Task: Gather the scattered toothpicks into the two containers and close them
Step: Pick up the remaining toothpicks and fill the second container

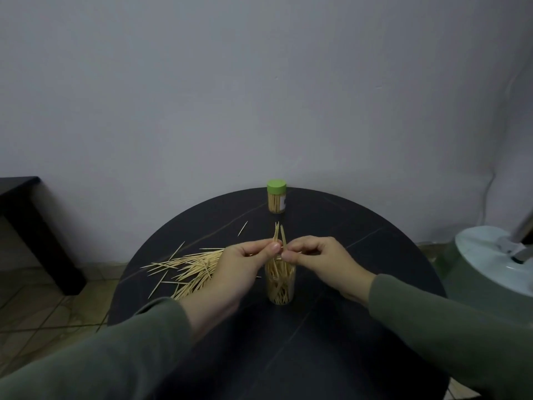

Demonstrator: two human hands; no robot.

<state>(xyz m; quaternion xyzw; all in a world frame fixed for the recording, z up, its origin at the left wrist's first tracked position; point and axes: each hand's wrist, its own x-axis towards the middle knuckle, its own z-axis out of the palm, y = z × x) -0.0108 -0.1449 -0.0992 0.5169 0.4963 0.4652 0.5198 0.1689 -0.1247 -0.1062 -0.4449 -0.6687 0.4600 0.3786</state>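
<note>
Pale grey wall backs a round black table (346, 226) standing on a tiled floor. At the table's middle stands an open clear container (280, 287), partly filled with toothpicks. Above its mouth the left hand (236, 272) and the right hand (320, 261) both pinch a small bundle of toothpicks (279, 235), held upright. Left of the container lies a loose pile of scattered toothpicks (190, 267). Near the far edge stands a second container (276, 205), closed with a green lid (276, 187).

Bare round table (360, 226) is lying open on the right; loose toothpicks (190, 267) are crowding the left, capped container (276, 196) is standing at the far edge
</note>
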